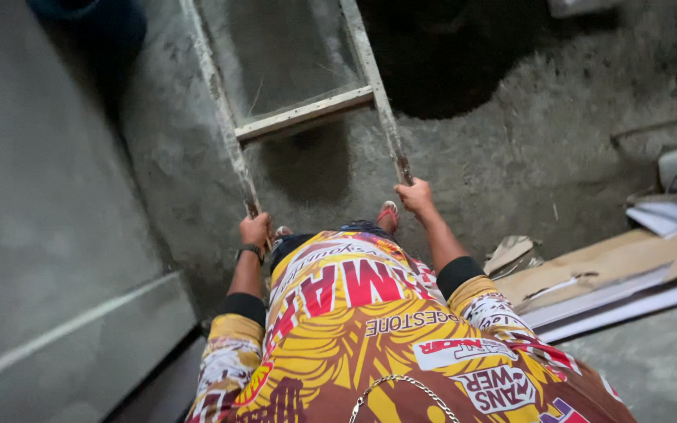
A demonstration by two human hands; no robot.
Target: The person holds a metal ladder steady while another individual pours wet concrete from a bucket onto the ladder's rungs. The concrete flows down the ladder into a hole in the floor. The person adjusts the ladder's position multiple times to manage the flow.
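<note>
A worn wooden frame (pixel 304 114) with two long side rails and a cross rung stands before me on the rough grey ground. My left hand (pixel 255 230) is closed around the lower end of its left rail; a dark band sits on that wrist. My right hand (pixel 416 195) grips the lower end of the right rail. Below the hands I see my yellow, red and white printed shirt (pixel 370 329) and one foot in a red sandal (pixel 387 214).
A smooth grey wall (pixel 41 235) runs along the left. Flat cardboard and pale boards (pixel 613 274) lie piled at the right. A dark hollow (pixel 448 63) opens in the ground beyond the frame. A dark blue object (pixel 95 16) sits at top left.
</note>
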